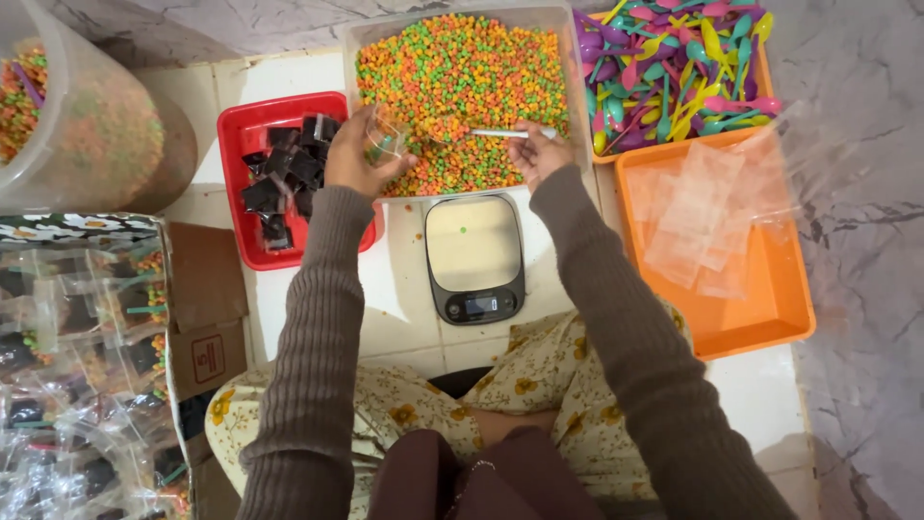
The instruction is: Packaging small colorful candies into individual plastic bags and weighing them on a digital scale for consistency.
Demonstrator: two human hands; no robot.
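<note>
Left hand (354,154) is closed around a small clear bag (385,143), held at the near left edge of the clear tub (570,87). Right hand (535,149) grips a white scoop (505,134) by its handle; the scoop lies level over the tub, pointing left toward the bag. The tub is filled with orange, green and yellow pellets (462,77). Whether the bag already holds pellets cannot be told.

Just below the tub, between the forearms, sits a kitchen scale (475,255); a single green pellet lies on its platform. Left of the left hand, touching the wrist area, is a red tray (241,120) with dark wrapped squares (287,169). Right of the tub, an orange tray (770,299) holds a loose stack of empty clear bags (698,217); behind it another tray is heaped with coloured plastic spoons (674,67). Far left: a large tub of pellets (87,116), and a cardboard box (207,318) of filled packets (77,385).
</note>
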